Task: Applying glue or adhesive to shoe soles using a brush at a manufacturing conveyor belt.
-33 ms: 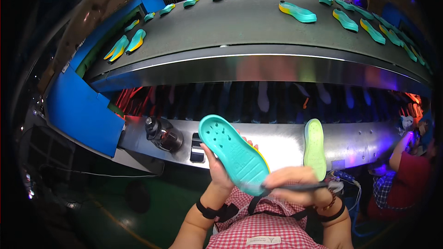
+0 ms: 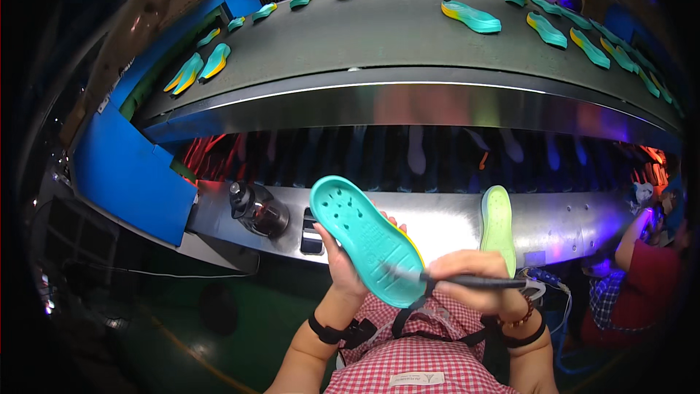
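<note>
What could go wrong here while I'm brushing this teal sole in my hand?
The left hand holds the teal sole by one edge only, so pressure from the brush in the right hand might tip or drop it. Brushing close to the checked shirt could smear it. The pale green sole leaning on the metal ledge could get knocked.

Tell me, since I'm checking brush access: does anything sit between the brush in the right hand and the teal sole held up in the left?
Nothing visible does. The left hand holds the teal sole up with its underside facing the camera, and the brush in the right hand already has its tip on the sole's lower end.
</note>
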### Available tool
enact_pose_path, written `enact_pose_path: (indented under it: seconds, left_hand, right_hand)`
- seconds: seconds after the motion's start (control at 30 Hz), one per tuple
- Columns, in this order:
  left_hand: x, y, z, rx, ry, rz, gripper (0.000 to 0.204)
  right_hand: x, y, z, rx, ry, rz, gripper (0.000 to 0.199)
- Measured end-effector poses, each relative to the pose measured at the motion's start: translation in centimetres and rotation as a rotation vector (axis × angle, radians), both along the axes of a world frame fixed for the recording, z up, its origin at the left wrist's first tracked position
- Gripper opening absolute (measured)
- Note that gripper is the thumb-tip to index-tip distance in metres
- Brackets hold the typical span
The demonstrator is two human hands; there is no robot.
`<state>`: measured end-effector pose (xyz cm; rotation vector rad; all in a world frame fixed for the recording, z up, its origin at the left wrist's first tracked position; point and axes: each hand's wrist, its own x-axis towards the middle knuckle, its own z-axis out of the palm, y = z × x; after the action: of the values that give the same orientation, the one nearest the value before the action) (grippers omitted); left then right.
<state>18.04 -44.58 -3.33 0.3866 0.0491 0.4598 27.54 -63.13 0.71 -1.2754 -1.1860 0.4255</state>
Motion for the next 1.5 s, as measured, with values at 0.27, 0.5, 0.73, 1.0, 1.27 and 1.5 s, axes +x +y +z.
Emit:
enact_pose_path:
  seconds: [0.27, 0.5, 0.73, 1.0, 1.27, 1.5]
  left_hand:
    - [0.3, 0.4, 4.0, 0.187, -0.041, 0.020, 0.081]
    - [-0.1, -3.5, 4.1, 0.117, -0.040, -0.052, 0.075]
    - [0.4, -2.5, 2.7, 0.181, -0.024, -0.034, 0.056]
    - [0.8, -2.5, 2.6, 0.121, 0.002, -0.015, 0.053]
    - [1.0, -1.7, 2.6, 0.240, 0.093, -0.036, 0.059]
    - [1.2, -1.0, 2.6, 0.131, 0.133, -0.409, 0.056]
  right_hand:
    - [1.6, -0.1, -1.1, -0.014, 0.210, 0.328, 0.021]
    - [-0.3, 1.2, -2.6, 0.131, 0.958, 0.190, 0.020]
    - [-0.1, -0.4, -0.6, -0.109, 0.482, 0.069, 0.020]
    - [1.9, 0.2, 0.8, 0.004, 0.200, 0.184, 0.020]
    - [2.8, 0.0, 0.7, -0.001, -0.051, 0.196, 0.020]
    - [3.3, -1.4, 1.0, -0.016, -0.143, 0.415, 0.023]
